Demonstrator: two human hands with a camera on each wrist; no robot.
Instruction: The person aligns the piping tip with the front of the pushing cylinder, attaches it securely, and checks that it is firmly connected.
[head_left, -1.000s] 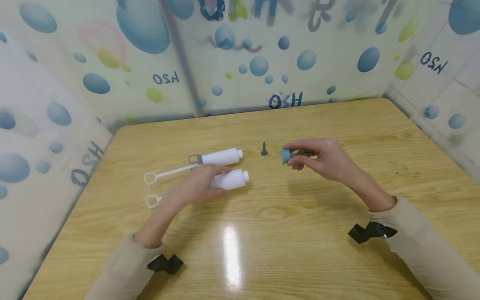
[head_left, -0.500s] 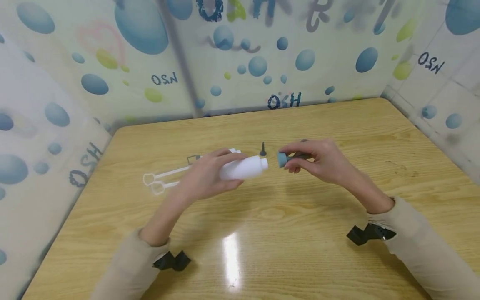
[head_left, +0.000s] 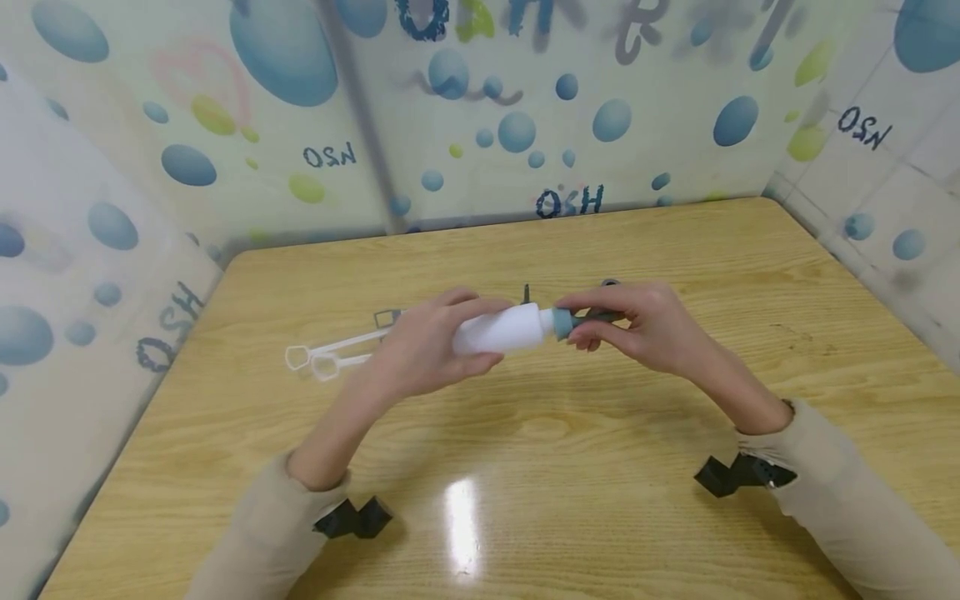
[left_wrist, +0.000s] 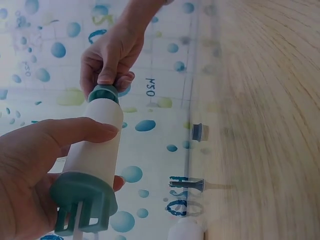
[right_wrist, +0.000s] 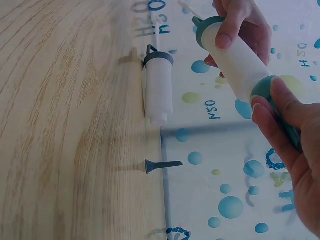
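Observation:
My left hand (head_left: 420,346) grips the white barrel of a plunger syringe (head_left: 498,329), raised over the table and pointing right. Its teal end cap (left_wrist: 82,192) and thin plunger rod show in the left wrist view. Between the fingertips of my right hand (head_left: 648,325) is a teal nozzle (head_left: 562,323), its wide collar right at the syringe's narrow tip and its spout running back under the fingers. In the right wrist view a second white syringe (right_wrist: 159,90) with a dark cap lies on the table, mostly hidden behind my left hand in the head view.
A small dark nozzle (right_wrist: 162,165) stands upright on its wide base behind the hands. Farther right is a short dark piece (left_wrist: 197,132). The wooden table (head_left: 600,500) meets patterned walls at its back and sides.
My left hand has lifted the near syringe off the table and brought it right and slightly back, until its tip meets the nozzle. My right hand stays nearly still with the nozzle.

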